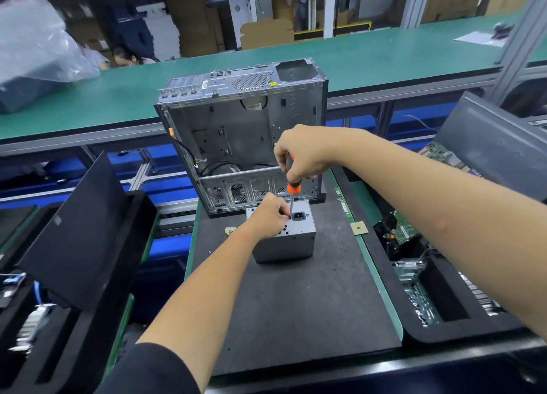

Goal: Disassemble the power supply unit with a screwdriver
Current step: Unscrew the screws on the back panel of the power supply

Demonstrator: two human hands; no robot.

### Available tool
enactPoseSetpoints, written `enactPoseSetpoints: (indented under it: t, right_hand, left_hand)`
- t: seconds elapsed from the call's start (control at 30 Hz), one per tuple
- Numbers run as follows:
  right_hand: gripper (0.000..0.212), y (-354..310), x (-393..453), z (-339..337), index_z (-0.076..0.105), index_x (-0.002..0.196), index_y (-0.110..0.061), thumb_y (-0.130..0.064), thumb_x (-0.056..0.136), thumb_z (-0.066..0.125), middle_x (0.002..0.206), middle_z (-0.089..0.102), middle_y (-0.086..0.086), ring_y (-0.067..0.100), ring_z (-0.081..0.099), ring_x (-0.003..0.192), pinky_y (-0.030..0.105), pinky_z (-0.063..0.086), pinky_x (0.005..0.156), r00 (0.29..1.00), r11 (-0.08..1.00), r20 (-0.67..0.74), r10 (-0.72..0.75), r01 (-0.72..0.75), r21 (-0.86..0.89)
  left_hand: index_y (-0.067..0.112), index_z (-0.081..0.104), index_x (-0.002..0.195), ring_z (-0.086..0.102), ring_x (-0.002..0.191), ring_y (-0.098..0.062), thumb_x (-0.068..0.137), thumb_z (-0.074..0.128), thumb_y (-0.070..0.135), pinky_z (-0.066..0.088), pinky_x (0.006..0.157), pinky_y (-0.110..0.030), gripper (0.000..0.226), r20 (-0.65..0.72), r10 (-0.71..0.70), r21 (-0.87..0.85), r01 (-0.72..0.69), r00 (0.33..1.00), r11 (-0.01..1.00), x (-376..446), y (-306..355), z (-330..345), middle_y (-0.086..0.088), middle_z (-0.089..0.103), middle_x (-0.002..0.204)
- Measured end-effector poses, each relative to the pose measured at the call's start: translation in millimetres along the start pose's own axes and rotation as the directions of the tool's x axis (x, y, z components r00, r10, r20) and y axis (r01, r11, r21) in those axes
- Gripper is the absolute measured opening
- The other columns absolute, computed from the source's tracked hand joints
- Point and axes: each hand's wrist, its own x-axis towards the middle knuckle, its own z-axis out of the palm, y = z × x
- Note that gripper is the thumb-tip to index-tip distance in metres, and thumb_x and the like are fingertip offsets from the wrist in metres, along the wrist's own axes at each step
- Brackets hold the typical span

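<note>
A grey metal power supply unit (pixel 285 245) stands on the black mat (pixel 296 305), its socket face turned up. My right hand (pixel 305 154) grips the orange-and-black handle of a screwdriver (pixel 292 191), held upright with the tip down on the unit's top face beside the black power socket (pixel 299 216). My left hand (pixel 270 216) rests on the top of the unit, its fingers curled at the screwdriver's shaft near the tip. The screw under the tip is hidden by my fingers.
An empty open computer case (pixel 245 133) stands right behind the unit. A small CPU chip (pixel 359 228) lies on the mat's right edge. Black trays with circuit boards (pixel 414 275) sit right, black panels and trays (pixel 74 245) left. A green conveyor bench (pixel 384 59) runs behind.
</note>
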Motion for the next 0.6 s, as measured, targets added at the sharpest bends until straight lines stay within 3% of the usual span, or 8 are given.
enactPoseSetpoints:
  t: [0.07,0.17,0.37,0.53,0.6]
  right_hand:
    - [0.007,1,1,1,0.065,0.08,-0.018,-0.021,0.077,0.07,0.041,0.058,-0.015,0.011,0.066,0.056,0.016,0.036,0.042,1.0,1.0,-0.003,0.006,-0.006,0.014]
    - [0.007,4,1,4,0.066,0.076,-0.017,-0.02,0.074,0.071,0.043,0.059,-0.011,0.008,0.062,0.048,0.011,0.033,0.034,0.999,0.998,-0.037,0.014,-0.012,0.057]
    - [0.007,6,0,4,0.065,0.076,-0.018,-0.022,0.074,0.071,0.067,0.069,-0.001,0.013,0.067,0.059,0.014,0.035,0.04,0.997,0.997,-0.068,0.02,-0.015,0.082]
    - [0.008,9,-4,5,0.064,0.076,-0.017,-0.02,0.075,0.071,0.046,0.06,-0.011,0.002,0.058,0.041,0.01,0.034,0.035,0.997,0.991,-0.072,0.035,-0.025,0.133]
    - [0.008,10,-5,6,0.065,0.076,-0.017,-0.02,0.074,0.071,0.05,0.063,-0.007,0.004,0.058,0.041,0.01,0.034,0.034,0.996,0.991,-0.078,0.037,-0.027,0.132]
  left_hand:
    - [0.011,0.06,0.09,0.045,0.063,-0.018,0.088,0.054,-0.003,0.048,0.063,-0.028,0.015,-0.012,0.034,-0.022,-0.034,0.999,0.999,-4,-1,0,-0.009,0.039,0.099]
    - [0.009,0.07,0.1,0.045,0.063,-0.011,0.087,0.059,-0.004,0.043,0.062,-0.017,0.021,-0.077,0.069,-0.07,-0.074,0.995,0.995,-9,-4,0,-0.003,0.043,0.091]
    - [0.007,0.073,0.087,0.051,0.065,-0.003,0.083,0.068,-0.001,0.042,0.061,-0.007,0.01,-0.128,0.014,-0.174,-0.036,0.992,0.984,-14,-2,-3,0.006,0.053,0.084]
    - [0.012,0.07,0.076,0.053,0.068,-0.002,0.081,0.071,0.001,0.041,0.062,-0.005,0.012,-0.141,0.002,-0.162,-0.025,0.99,0.986,-14,1,-2,0.005,0.054,0.086]
    - [0.012,0.07,0.076,0.052,0.067,-0.002,0.081,0.071,0.001,0.04,0.062,-0.005,0.012,-0.145,-0.002,-0.152,-0.02,0.989,0.988,-14,2,-3,0.007,0.054,0.084]
